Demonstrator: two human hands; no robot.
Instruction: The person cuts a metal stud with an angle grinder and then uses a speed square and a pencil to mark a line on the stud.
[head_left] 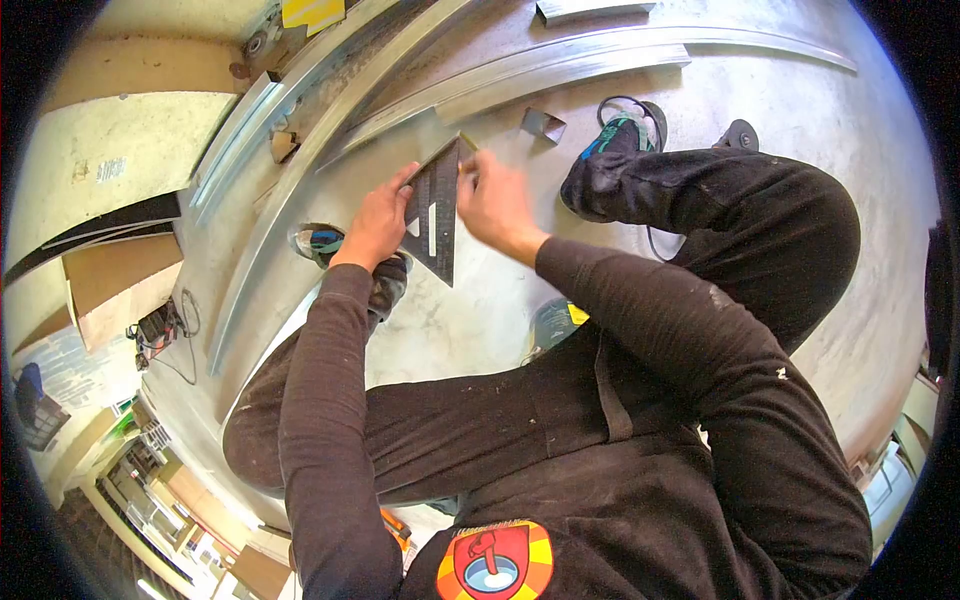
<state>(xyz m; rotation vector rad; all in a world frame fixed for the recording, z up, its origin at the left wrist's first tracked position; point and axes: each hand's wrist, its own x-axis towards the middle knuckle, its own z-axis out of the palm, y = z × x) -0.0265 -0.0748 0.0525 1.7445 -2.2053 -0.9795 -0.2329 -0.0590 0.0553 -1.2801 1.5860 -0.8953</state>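
A dark triangular square point(440, 215) with a slot cut in it lies against a metal profile point(430, 125) just ahead of my knees. My left hand point(382, 218) grips the square's left edge with closed fingers. At the square's upper right corner my right hand point(495, 200) is closed in a pinch, partly blurred; what it pinches is too small to make out. Long silvery metal profiles point(560, 75) run across the floor beyond my hands.
A small bent metal piece point(543, 124) lies near my right shoe point(605, 165). Another profile piece point(595, 10) is at the top. Wooden boards point(130, 165) and a tool with a cable point(158, 330) are at the left.
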